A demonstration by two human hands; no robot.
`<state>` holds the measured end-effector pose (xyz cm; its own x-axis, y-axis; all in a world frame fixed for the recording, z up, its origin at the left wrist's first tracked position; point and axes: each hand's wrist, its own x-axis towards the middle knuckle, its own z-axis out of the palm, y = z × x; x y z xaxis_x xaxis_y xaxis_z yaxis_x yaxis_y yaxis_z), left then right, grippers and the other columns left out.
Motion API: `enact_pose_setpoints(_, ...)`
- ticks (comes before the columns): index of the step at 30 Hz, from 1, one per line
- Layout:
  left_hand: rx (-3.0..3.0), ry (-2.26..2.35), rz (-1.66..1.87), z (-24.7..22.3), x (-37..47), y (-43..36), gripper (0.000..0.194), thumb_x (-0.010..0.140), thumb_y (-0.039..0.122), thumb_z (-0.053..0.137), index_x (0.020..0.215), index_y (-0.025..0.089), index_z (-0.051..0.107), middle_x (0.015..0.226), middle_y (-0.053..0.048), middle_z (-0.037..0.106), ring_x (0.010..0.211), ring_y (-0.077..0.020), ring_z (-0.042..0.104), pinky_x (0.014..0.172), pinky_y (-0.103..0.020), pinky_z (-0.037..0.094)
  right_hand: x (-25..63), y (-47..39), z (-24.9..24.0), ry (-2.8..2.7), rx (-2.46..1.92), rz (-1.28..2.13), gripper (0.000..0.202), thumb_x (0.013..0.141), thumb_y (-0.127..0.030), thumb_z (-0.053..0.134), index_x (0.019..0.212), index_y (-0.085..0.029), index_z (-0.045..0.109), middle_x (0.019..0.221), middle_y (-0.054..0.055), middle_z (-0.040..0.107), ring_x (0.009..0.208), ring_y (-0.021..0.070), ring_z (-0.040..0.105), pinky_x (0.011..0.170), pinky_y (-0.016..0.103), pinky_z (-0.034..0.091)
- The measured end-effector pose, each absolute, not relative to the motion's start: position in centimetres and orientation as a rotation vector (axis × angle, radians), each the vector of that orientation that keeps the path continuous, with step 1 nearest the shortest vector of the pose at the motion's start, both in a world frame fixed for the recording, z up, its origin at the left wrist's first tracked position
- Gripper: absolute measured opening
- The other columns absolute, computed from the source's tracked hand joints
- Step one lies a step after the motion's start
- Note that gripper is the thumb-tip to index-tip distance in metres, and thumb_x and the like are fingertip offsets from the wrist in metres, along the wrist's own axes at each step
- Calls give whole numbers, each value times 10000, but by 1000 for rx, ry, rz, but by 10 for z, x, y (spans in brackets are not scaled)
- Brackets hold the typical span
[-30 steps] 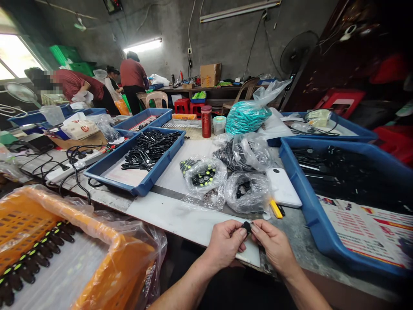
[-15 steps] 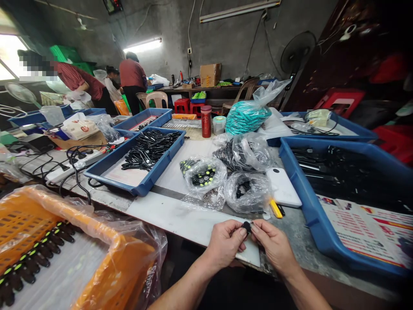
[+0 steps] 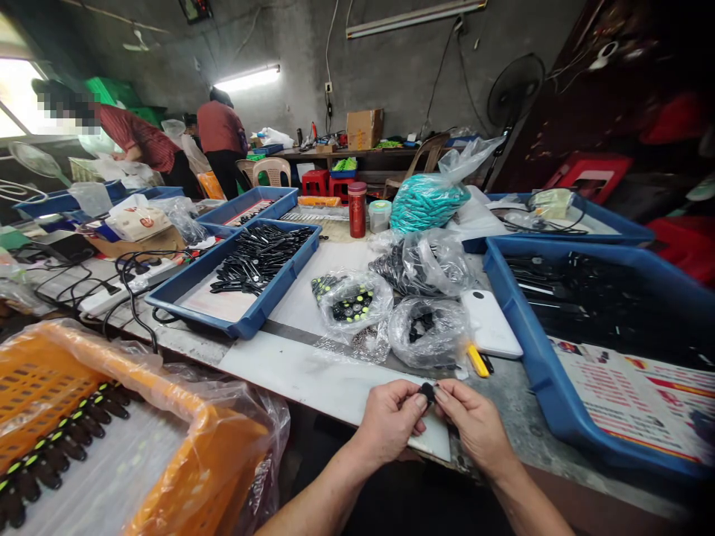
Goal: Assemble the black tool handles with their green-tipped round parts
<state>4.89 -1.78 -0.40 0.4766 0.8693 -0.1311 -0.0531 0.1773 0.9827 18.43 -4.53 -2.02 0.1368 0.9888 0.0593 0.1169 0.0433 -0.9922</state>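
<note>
Near the front edge of the table, my left hand pinches a small black rounded part between thumb and fingers. My right hand meets it from the other side, its thumb and forefinger pressed together at the part's edge; whatever tiny thing they grip is too small to make out. Just beyond the hands sits an opened clear bag with black pieces inside. Left of it is another clear bag holding black pieces with yellow-green dots. Small metal bits lie in clear plastic between them.
A blue tray of black-handled items stands left, a larger blue tray right. An orange basket with dark pieces is at lower left. A white device and a yellow cutter lie nearby. Two people in red stand behind.
My hands and the black part hold almost the same position. In the background, the person in red near the wall has shifted a little left and leans differently.
</note>
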Motion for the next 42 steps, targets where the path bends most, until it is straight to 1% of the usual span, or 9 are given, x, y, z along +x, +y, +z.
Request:
enact_pose_setpoints(7, 1212, 861, 773, -3, 49, -18, 303, 716, 426, 529, 680, 125, 529, 522, 29, 453, 434, -70, 430, 433, -187, 328, 184, -45, -18, -1224, -1335, 982, 353, 783, -467, 508, 584, -176, 502, 509, -33, 393, 461, 122, 357, 427, 220, 309)
enact_pose_setpoints(12, 1201, 856, 771, -1, 49, -18, 314, 706, 442, 535, 677, 129, 525, 544, 29, 455, 438, -66, 434, 432, -184, 330, 184, -44, -18, -1241, -1356, 972, 376, 774, -503, 497, 586, -177, 502, 518, -25, 403, 465, 129, 370, 429, 225, 319)
enact_pose_setpoints(24, 1216, 846, 782, -4, 49, -18, 307, 722, 427, 527, 694, 122, 532, 541, 24, 457, 438, -71, 434, 437, -188, 335, 185, -45, -21, -1218, -1341, 995, 354, 782, -477, 504, 607, -169, 515, 520, -32, 391, 465, 121, 357, 429, 221, 311)
enact_pose_setpoints(33, 1205, 844, 781, -4, 50, -18, 334, 706, 459, 539, 685, 126, 533, 537, 28, 455, 430, -64, 429, 431, -183, 330, 185, -45, -20, -1233, -1353, 968, 367, 773, -492, 505, 589, -174, 513, 519, -26, 414, 467, 127, 380, 430, 222, 325)
enact_pose_setpoints(38, 1205, 842, 782, -4, 50, -17, 318, 714, 440, 534, 684, 124, 530, 534, 30, 454, 431, -64, 431, 431, -182, 331, 184, -44, -19, -1218, -1361, 983, 377, 764, -508, 504, 580, -179, 498, 515, -30, 398, 465, 128, 368, 430, 221, 310)
enact_pose_setpoints(42, 1219, 836, 785, -6, 50, -18, 292, 732, 409, 523, 695, 119, 531, 525, 30, 451, 433, -66, 428, 435, -184, 332, 185, -45, -19, -1205, -1350, 997, 357, 772, -481, 509, 588, -176, 500, 517, -29, 397, 465, 124, 358, 428, 222, 303)
